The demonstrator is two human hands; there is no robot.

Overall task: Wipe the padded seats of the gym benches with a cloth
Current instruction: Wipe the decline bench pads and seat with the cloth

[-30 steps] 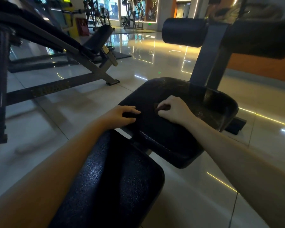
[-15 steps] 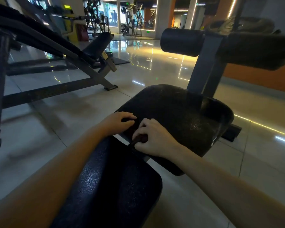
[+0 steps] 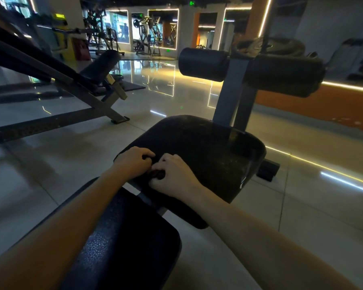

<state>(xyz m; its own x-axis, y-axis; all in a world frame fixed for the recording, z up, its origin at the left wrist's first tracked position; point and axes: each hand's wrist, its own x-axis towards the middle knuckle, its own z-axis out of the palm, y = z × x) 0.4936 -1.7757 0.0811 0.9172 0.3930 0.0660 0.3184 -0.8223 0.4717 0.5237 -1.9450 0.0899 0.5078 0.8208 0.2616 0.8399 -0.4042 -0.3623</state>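
The right hand (image 3: 172, 176) rests on the near-left corner of the black, grainy padded seat (image 3: 208, 155), its fingers curled around a small, bunched, dark reddish cloth (image 3: 156, 174). Only a little of the cloth peeks out under the knuckles, and it is pressed against the pad. The left hand (image 3: 134, 162) sits just beside it, touching it. Its fingers are bent over the seat's left edge, but I cannot tell whether they grip the pad, pinch a piece of the cloth or hold nothing. Both forearms reach in from the bottom of the view, the left one crossing the long black textured back pad (image 3: 124, 243) in the foreground. Beyond the seat, a grey metal post (image 3: 233, 95) rises to 2 black cylindrical foam rollers (image 3: 203, 63). A glossy tiled floor (image 3: 50, 164) mirrors the light strips.
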